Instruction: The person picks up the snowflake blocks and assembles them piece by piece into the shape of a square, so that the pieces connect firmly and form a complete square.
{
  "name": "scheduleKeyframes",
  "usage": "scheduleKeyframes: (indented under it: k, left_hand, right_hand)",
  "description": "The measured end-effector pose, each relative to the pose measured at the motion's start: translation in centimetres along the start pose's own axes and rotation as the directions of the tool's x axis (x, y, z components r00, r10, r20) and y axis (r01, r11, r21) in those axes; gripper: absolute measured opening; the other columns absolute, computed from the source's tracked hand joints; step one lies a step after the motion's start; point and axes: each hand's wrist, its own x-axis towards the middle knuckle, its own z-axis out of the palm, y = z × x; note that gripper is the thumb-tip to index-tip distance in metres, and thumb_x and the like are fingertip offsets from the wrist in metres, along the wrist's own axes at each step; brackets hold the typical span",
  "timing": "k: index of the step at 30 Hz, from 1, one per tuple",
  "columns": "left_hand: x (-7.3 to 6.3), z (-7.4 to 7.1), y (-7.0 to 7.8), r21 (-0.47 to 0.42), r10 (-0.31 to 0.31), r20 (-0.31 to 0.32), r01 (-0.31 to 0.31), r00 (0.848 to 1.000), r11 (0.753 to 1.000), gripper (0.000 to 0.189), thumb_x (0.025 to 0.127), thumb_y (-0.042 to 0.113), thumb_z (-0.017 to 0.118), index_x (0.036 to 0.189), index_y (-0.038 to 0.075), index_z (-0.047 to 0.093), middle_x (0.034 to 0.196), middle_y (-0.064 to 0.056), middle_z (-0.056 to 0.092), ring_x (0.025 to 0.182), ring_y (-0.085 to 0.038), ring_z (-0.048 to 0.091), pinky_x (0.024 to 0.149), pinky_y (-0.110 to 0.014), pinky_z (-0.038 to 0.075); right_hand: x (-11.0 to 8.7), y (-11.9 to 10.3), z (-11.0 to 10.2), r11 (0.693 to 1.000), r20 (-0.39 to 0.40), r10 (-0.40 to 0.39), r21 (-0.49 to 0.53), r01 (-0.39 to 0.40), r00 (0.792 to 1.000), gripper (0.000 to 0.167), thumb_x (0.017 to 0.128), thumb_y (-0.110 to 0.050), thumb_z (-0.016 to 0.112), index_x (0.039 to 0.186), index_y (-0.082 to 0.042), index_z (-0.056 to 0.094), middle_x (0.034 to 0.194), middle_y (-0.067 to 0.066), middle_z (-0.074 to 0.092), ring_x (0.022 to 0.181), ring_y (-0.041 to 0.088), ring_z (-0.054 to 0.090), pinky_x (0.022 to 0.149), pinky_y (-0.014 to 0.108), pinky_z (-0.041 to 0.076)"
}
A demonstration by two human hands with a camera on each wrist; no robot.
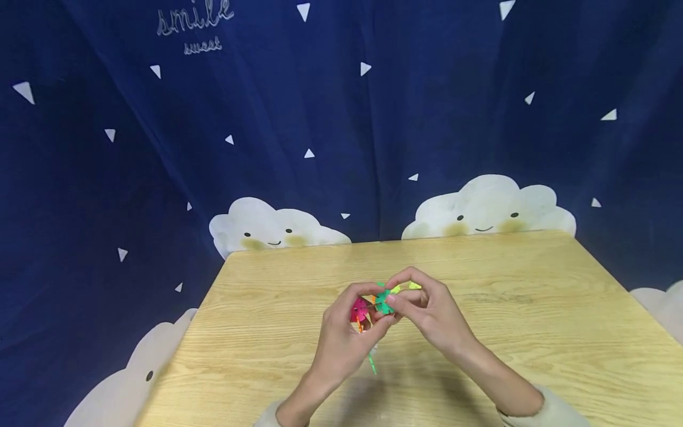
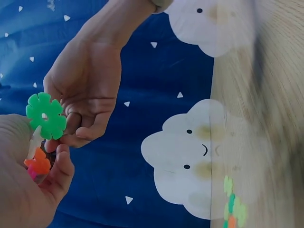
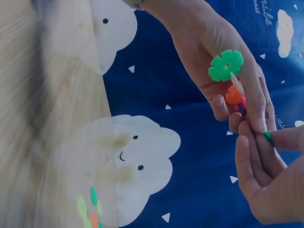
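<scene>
Over the table, my left hand [image 1: 340, 339] holds a small cluster of joined plastic snowflake discs. A pink disc [image 1: 359, 309] shows inside its curled fingers; an orange disc [image 3: 234, 94], a whitish disc [image 3: 237, 84] and a green disc [image 2: 46, 116] stick out of the palm side. My right hand [image 1: 440, 314] meets it at the fingertips, its thumb and index finger pinching a teal-green disc [image 1: 383, 302] against the cluster. That disc appears edge-on between both hands in the right wrist view. Fingers hide where the pieces join.
Several loose discs [image 2: 231, 202] in yellow, green and orange lie on the wooden table [image 1: 533, 296] beyond the hands. Behind the table hangs a dark blue curtain [image 1: 299, 107] with white triangles and clouds.
</scene>
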Motion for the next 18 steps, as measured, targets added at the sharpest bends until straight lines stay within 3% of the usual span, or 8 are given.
scheduleKeyframes:
  k: [8, 13, 18]
  left_hand:
    - [0.0, -0.5, 0.0, -0.017, -0.107, -0.024, 0.107, 0.994, 0.994, 0.041, 0.086, 0.009, 0.085, 0.123, 0.018, 0.068, 0.086, 0.002, 0.065, 0.068, -0.007, 0.056, 0.054, -0.022, 0.051]
    - [0.1, -1.7, 0.0, -0.055, -0.213, -0.065, 0.209, 0.975, 0.976, 0.044, 0.086, 0.012, 0.087, 0.124, 0.022, 0.069, 0.093, 0.000, 0.065, 0.072, -0.011, 0.056, 0.060, -0.020, 0.050]
    - [-0.1, -2.8, -0.2, -0.098, -0.289, -0.102, 0.279, 0.952, 0.955, 0.044, 0.086, 0.012, 0.087, 0.124, 0.024, 0.069, 0.103, 0.001, 0.068, 0.077, -0.017, 0.059, 0.065, -0.020, 0.052]
  right_hand:
    - [0.3, 0.3, -0.4, 0.998, 0.021, 0.057, 0.030, -0.058, 0.998, 0.022, 0.104, -0.013, 0.062, 0.122, -0.001, 0.058, 0.082, 0.013, 0.077, 0.074, 0.029, 0.074, 0.080, 0.037, 0.060]
    - [1.5, 2.1, -2.1, 0.993, 0.008, 0.098, 0.066, -0.098, 0.995, 0.025, 0.109, -0.017, 0.052, 0.123, 0.004, 0.056, 0.088, 0.018, 0.077, 0.079, 0.034, 0.076, 0.076, 0.040, 0.063]
    - [2.9, 5.4, -4.6, 0.972, -0.027, 0.233, 0.023, -0.233, 0.972, 0.027, 0.109, -0.016, 0.053, 0.127, 0.004, 0.053, 0.098, 0.021, 0.076, 0.085, 0.032, 0.076, 0.077, 0.039, 0.063]
